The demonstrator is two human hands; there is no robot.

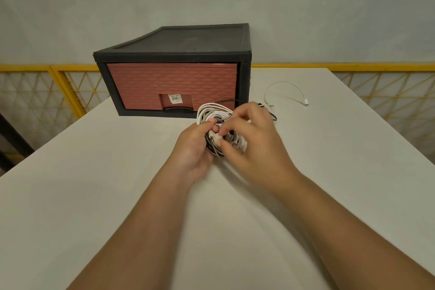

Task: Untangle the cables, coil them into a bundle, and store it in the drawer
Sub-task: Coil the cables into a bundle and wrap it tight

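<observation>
A coiled bundle of white and black cables (215, 113) is held just above the white table (117, 195), in front of the drawer. My left hand (194, 148) grips the bundle's left side, with the thumb over the strands. My right hand (254, 143) pinches a cable end with a metal plug at the bundle's middle. A loose white cable tail (286, 90) trails from behind my right hand in an arc across the table. The drawer (171, 87), brick-red with a dark handle, sits closed inside its black frame (174, 54).
The black drawer unit stands at the table's far middle, close behind the hands. A short black cable end (273, 116) lies by my right hand. A yellow mesh fence (388, 96) runs behind the table on both sides, below a grey wall.
</observation>
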